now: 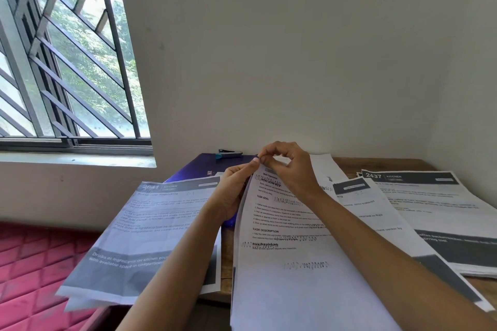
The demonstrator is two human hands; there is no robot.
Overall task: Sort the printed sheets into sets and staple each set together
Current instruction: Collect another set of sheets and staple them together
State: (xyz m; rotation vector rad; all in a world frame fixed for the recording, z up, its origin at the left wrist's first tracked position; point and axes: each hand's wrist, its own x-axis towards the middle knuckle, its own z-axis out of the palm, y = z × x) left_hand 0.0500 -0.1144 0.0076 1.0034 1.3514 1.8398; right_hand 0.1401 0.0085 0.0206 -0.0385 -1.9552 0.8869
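So this is looking like mid-job to me, not close to finishing. The person is holding up one held set (282,250) of printed sheets, just in front of the stapler (230,154), with its lower end trailing down towards the camera. Both hands are working its top corner: the left hand (231,191) is pinching the corner from the left side, and the right hand (290,169) is coming over the top, with its fingers (265,154) nipping the same spot. There's a tiny dark speck showing right at that corner, but I can't tell if it's a staple.

The stapler is sitting untouched at the back by the wall, on a purple folder (193,169), just beyond the hands. So my guess is they're squaring up or checking that corner, and the stapling of this set is either just done or still coming.

What's left seems like plenty. The 2641 pile (150,223) is lying in front and to the left of the stapler, hanging off the edge of the bench (347,162). The 2437 pile (430,201) is lying well to the right of it. Some loose sheets (363,201) are fanning out between that pile and the held set. Whether any of those are already stapled, I can't tell.
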